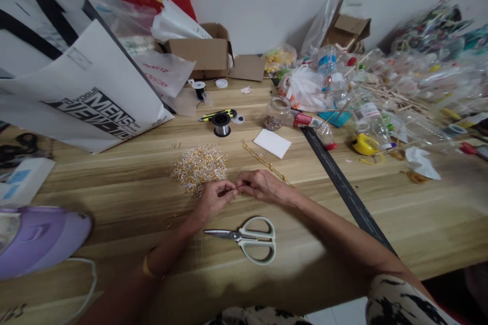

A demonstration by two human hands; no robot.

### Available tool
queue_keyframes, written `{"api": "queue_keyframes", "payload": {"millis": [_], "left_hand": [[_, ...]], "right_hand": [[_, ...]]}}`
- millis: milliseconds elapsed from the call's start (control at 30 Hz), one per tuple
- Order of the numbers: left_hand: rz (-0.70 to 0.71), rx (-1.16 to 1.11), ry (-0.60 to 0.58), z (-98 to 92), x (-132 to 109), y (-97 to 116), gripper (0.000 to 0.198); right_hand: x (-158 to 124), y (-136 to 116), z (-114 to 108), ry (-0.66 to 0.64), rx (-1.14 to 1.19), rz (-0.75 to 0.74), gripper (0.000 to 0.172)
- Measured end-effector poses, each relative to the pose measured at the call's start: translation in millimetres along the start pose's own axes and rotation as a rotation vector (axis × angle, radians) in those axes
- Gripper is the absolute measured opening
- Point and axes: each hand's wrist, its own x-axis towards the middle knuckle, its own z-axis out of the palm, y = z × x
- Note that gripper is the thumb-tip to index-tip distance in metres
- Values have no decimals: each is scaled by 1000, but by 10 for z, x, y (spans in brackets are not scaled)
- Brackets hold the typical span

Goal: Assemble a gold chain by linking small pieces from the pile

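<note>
My left hand (215,199) and my right hand (259,184) meet over the table, fingertips pinched close together. Whatever lies between them is too small to make out. Just behind my left hand is a heap of small gold and silver metal pieces (198,165). A gold chain (263,158) stretches across the wood behind my right hand, its near end close to my wrist. Scissors with pale green handles (244,238) lie in front of my hands, blades pointing left.
Behind the heap stand a spool of silver wire (221,125) and a yellow cutter (217,115). A white card (272,143) lies near a glass jar (275,113). A black strip (343,183) crosses the right side. Left are a white bag (84,86) and a purple appliance (46,238).
</note>
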Motion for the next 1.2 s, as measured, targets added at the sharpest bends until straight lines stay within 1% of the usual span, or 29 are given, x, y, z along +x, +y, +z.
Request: {"api": "queue_keyframes", "payload": {"millis": [300, 533, 700, 900, 1067, 1200], "left_hand": [[-65, -73, 27, -45, -6, 49, 19], [-46, -96, 23, -63, -20, 46, 22], [-33, -119, 23, -62, -23, 49, 20], [-39, -92, 45, -58, -27, 73, 17], [32, -38, 78, -47, -25, 49, 11], [80, 21, 97, -41, -22, -3, 8]], "right_hand": [[2, -15, -9, 49, 248, 117, 9], [16, -17, 41, 40, 399, 144, 7], [21, -15, 52, 40, 395, 140, 9], [12, -30, 56, 55, 400, 144, 8], [21, -19, 103, 71, 392, 169, 5], [27, 2, 159, 89, 377, 160, 5]]}}
